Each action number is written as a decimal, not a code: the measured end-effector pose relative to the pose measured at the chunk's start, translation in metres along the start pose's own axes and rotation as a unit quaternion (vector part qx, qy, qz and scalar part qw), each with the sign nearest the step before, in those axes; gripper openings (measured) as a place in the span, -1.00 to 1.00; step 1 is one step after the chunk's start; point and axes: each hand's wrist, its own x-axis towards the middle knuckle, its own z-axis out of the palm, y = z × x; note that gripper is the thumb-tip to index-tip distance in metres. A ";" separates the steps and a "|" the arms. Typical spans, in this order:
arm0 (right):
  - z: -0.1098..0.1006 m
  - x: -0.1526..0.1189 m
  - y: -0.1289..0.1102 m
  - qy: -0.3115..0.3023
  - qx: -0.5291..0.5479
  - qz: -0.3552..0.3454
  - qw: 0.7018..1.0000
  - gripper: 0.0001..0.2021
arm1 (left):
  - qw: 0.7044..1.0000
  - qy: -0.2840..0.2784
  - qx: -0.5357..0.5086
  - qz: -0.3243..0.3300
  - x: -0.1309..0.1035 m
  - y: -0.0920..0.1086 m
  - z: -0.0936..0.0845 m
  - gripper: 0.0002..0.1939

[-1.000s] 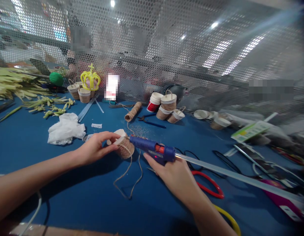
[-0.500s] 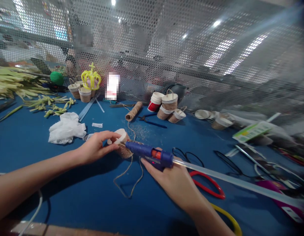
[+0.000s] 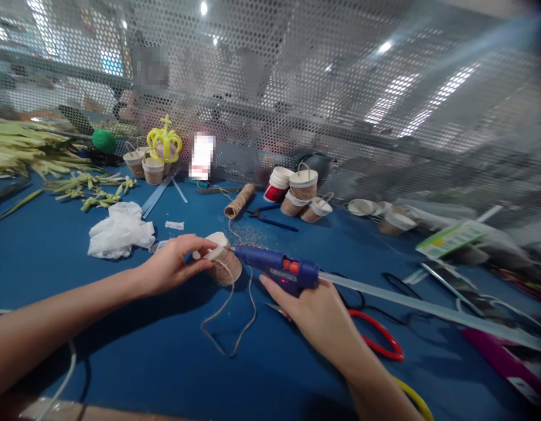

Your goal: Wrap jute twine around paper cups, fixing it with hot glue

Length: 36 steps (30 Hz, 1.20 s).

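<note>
My left hand (image 3: 178, 263) is closed on the white rim of a small cup (image 3: 225, 268) wrapped in brown twine, which lies tilted on the blue table. My right hand (image 3: 314, 316) grips a blue glue gun (image 3: 274, 266) with a long clear glue stick (image 3: 397, 298) sticking out of its back. The gun's nozzle points left, close to the cup's rim; whether it touches cannot be made out. A loose loop of twine (image 3: 232, 354) hangs from the cup onto the table. Behind it lies the twine roll (image 3: 239, 200).
Crumpled white cloth (image 3: 120, 231) lies left of the cup. Pliers (image 3: 273, 220) and several twine-wrapped baskets (image 3: 303, 185) stand toward the perforated metal screen (image 3: 235, 88). Red-handled scissors (image 3: 382, 342) lie by my right forearm. Corn husks (image 3: 20, 149) are piled far left.
The glue gun and my right hand have moved slightly right, drawing the nozzle back along the cup's rim. My left hand stays on the cup, whose twine-covered side shows more.
</note>
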 end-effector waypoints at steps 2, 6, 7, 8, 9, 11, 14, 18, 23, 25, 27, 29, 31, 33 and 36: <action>0.001 0.001 0.001 0.005 -0.006 0.002 1.000 -0.58 | 1.000 -0.001 0.005 0.006 0.000 0.000 0.000 -0.75; 0.003 0.001 0.002 0.004 0.033 0.019 0.999 -0.60 | 1.000 0.003 0.004 0.001 -0.001 -0.001 0.000 -0.74; 0.004 0.000 0.002 0.005 0.040 0.019 0.999 -0.60 | 1.000 0.004 0.003 -0.001 -0.001 -0.001 0.000 -0.73; 0.004 -0.001 0.003 0.006 0.044 0.020 0.999 -0.59 | 1.000 0.004 0.002 -0.002 -0.001 -0.001 0.000 -0.73; 0.005 -0.002 0.003 0.007 0.048 0.022 0.999 -0.58 | 1.000 0.004 0.003 -0.003 0.000 -0.002 0.000 -0.73; 0.006 -0.005 0.002 0.005 0.071 0.042 0.997 -0.59 | 1.000 0.002 0.005 -0.003 0.001 -0.002 0.000 -0.73; 0.005 -0.006 0.000 -0.009 0.144 0.106 0.984 -0.67 | 1.000 0.005 0.010 -0.001 0.001 -0.003 0.001 -0.73; 0.002 -0.003 -0.005 -0.011 0.216 0.159 0.963 -0.72 | 1.000 0.009 0.008 0.004 0.000 -0.003 0.001 -0.73; -0.001 -0.002 -0.009 -0.002 0.259 0.167 0.951 -0.72 | 1.000 0.007 0.013 0.012 0.000 -0.003 0.001 -0.75; -0.001 -0.002 -0.010 -0.002 0.265 0.164 0.950 -0.71 | 1.000 0.010 0.013 0.014 0.000 -0.002 0.001 -0.74; -0.002 -0.002 -0.011 -0.005 0.264 0.162 0.951 -0.70 | 1.000 0.010 0.013 0.010 0.001 -0.002 0.001 -0.74; -0.002 -0.002 -0.013 -0.008 0.259 0.158 0.953 -0.69 | 1.000 0.008 0.013 0.008 0.000 -0.002 0.001 -0.74; -0.002 -0.001 -0.014 -0.009 0.251 0.150 0.956 -0.70 | 1.000 0.006 0.012 0.010 0.000 -0.001 0.001 -0.74; -0.002 -0.001 -0.015 -0.013 0.239 0.137 0.961 -0.70 | 1.000 0.007 0.012 0.013 0.000 -0.001 0.000 -0.74; -0.001 0.000 -0.015 -0.021 0.205 0.118 0.971 -0.69 | 1.000 0.007 0.015 0.016 0.000 0.000 0.000 -0.74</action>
